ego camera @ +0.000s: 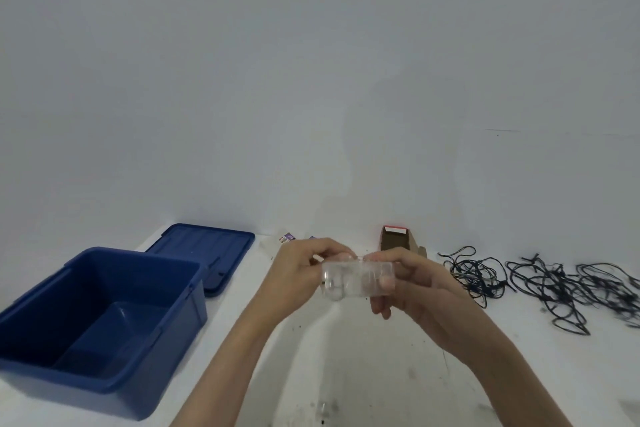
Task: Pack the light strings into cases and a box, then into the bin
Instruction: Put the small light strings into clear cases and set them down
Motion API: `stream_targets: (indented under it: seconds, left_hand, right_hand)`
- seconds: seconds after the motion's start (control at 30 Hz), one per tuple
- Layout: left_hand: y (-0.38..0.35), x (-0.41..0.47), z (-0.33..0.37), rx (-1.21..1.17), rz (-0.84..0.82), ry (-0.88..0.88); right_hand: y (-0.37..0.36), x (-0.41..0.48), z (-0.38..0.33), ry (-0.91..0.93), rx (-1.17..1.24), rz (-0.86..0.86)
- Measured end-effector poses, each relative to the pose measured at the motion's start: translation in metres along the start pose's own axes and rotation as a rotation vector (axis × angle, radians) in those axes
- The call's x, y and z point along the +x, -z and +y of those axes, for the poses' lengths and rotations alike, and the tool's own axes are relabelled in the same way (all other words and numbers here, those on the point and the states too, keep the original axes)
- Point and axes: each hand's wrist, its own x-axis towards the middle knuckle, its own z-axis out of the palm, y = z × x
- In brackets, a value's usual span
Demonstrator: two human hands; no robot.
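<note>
Clear case (pixel 356 279), contents blurred, held by both hands.

You are at a bare, makeshift packing spot rather than a furnished room: a scuffed white table (pixel 363 374) pushed against a plain, empty pale wall (pixel 311 62). On it sit a blue storage bin (pixel 104 322), its lid (pixel 207 253), a small cardboard box (pixel 396 239) and tangled dark light strings (pixel 554 284).
</note>
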Motion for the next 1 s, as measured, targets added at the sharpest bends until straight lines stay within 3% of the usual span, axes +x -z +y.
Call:
stream_targets:
  seconds: [0.17, 0.3, 0.4, 0.53, 0.63, 0.7, 0.8, 0.93, 1.0]
  left_hand:
    - [-0.036, -0.021, -0.01, -0.3, 0.243, 0.186]
    - [-0.052, -0.025, -0.011, -0.53, 0.392, 0.343]
    - [-0.051, -0.021, -0.011, -0.619, 0.377, 0.431]
    - [-0.041, -0.014, -0.015, -0.771, 0.136, 0.55]
    - [-0.04, -0.008, -0.025, -0.686, 0.066, 0.61]
    - [-0.044, -0.007, -0.036, -0.632, 0.101, 0.61]
    - [-0.049, -0.013, -0.057, -0.543, 0.094, 0.588]
    - [-0.049, -0.019, -0.081, -0.51, 0.023, 0.594]
    - [-0.047, -0.015, -0.09, -0.529, -0.025, 0.618]
  right_hand:
    - [-0.012, 0.012, 0.022, 0.012, 0.241, 0.265]
    - [-0.019, 0.017, 0.034, 0.079, 0.196, 0.45]
    - [-0.02, 0.02, 0.042, 0.151, -0.048, 0.547]
    - [-0.016, 0.024, 0.061, 0.289, -0.621, 0.653]
    - [-0.015, 0.023, 0.074, 0.504, -1.011, 0.593]
    - [-0.014, 0.02, 0.086, 0.536, -1.144, 0.499]
    - [-0.011, 0.015, 0.093, 0.376, -1.194, 0.468]
    - [-0.008, 0.018, 0.096, 0.084, -1.02, 0.353]
    - [-0.004, 0.024, 0.101, 0.058, -1.072, 0.322]
